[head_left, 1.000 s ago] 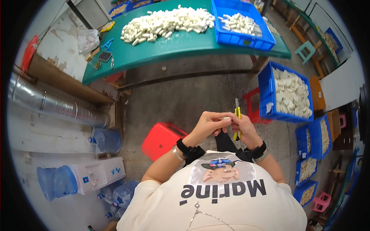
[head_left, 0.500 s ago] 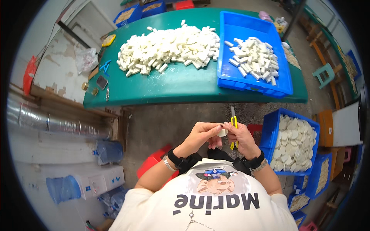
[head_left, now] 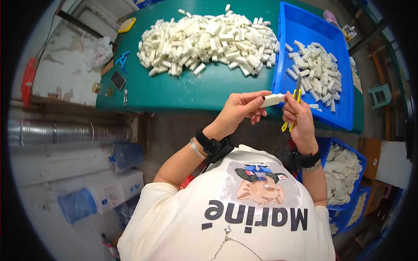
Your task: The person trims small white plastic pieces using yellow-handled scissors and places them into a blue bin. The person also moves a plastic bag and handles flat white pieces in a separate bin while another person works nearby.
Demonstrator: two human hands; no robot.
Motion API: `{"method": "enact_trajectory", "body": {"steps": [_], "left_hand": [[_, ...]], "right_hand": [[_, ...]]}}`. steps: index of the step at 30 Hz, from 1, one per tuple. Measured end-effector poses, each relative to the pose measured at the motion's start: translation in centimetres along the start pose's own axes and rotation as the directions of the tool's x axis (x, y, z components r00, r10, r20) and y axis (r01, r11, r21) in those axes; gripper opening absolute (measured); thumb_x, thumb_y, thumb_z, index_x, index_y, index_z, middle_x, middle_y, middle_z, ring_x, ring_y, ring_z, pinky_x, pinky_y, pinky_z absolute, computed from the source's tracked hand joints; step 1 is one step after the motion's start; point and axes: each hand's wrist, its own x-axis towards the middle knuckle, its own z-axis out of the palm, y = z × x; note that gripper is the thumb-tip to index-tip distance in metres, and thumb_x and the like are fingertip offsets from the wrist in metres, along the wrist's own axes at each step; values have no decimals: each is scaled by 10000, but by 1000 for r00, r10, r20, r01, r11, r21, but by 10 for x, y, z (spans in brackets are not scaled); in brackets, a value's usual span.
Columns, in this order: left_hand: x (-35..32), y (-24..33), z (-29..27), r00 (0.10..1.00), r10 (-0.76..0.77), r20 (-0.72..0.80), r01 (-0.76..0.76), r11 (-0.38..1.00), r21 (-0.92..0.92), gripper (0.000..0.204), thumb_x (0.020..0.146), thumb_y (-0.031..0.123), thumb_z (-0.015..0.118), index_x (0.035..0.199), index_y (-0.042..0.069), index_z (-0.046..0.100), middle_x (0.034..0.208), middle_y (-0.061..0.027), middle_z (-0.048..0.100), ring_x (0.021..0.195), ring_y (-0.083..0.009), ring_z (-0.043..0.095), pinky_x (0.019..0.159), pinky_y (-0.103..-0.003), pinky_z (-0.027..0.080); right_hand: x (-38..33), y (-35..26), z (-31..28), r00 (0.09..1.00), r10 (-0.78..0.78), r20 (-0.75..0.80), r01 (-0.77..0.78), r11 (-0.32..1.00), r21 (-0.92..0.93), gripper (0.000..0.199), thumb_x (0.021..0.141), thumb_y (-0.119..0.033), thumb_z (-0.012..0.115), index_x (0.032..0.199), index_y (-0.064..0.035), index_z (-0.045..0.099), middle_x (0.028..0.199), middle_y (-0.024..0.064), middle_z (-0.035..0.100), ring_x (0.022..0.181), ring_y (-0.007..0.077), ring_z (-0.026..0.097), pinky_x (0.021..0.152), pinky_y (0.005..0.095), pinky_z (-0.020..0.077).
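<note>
My left hand [head_left: 241, 108] pinches a white rectangular block [head_left: 271, 100] between thumb and fingers, near the table's front edge. Closed around a yellow utility knife [head_left: 298, 93] is my right hand [head_left: 301, 122]; the blade points away from me. The right fingertips touch or nearly touch the block's right end, where something small and pale shows that I cannot make out. Beyond my hands a blue tray [head_left: 311, 21] holds a heap of similar white blocks [head_left: 320, 71].
A large pile of white blocks [head_left: 209, 41] covers the middle of the green table [head_left: 143, 93]. A phone [head_left: 118, 80] and blue tool [head_left: 122, 60] lie at its left. Below the table on the right stands a blue crate [head_left: 359, 156] of flat white pieces [head_left: 342, 176].
Both hands have moved forward and right, up to the table edge by the blue tray. The block now shows lengthwise between them. The knife has stayed in my right hand. The view has shifted.
</note>
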Motion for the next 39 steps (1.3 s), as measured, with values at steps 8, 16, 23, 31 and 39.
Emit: {"method": "enact_trajectory", "body": {"steps": [8,16,23,31,39], "left_hand": [[40,56,-96,992,-107,60,105,993,49,442,964,319,569,1265,-4,573,842,-61,658,614,-78,553,529,-197,433],[66,73,-135,999,-26,43,14,969,246,335,942,175,610,1259,67,606,759,-23,671,537,-33,497,485,-181,410],[78,72,-130,989,150,-7,-134,899,417,338,911,95,624,1247,64,617,774,-9,679,561,-18,490,501,-174,409],[93,50,-103,973,225,-48,-160,814,559,359,892,73,639,1250,73,617,789,2,685,599,-8,494,519,-166,416],[100,36,-76,997,61,-41,-41,927,372,344,901,77,626,1245,90,624,787,-12,691,567,-13,508,514,-167,439]], "right_hand": [[76,13,73,997,-23,-79,27,998,57,166,974,-205,550,848,-100,524,596,-101,331,474,-2,282,430,178,222],[119,11,100,990,-16,-140,29,996,85,144,950,-207,587,890,-81,555,626,-98,373,498,-13,296,432,169,226],[141,-5,89,999,-26,-28,27,999,39,148,956,-210,572,897,-74,570,628,-101,378,501,-11,299,437,171,229],[143,-18,48,994,-101,42,108,969,-224,160,923,-205,625,920,-47,602,613,-102,387,497,-6,304,443,181,231],[130,-45,13,990,-111,84,139,818,-558,201,892,-197,662,959,-8,652,598,-82,448,498,10,336,446,198,231]]}}
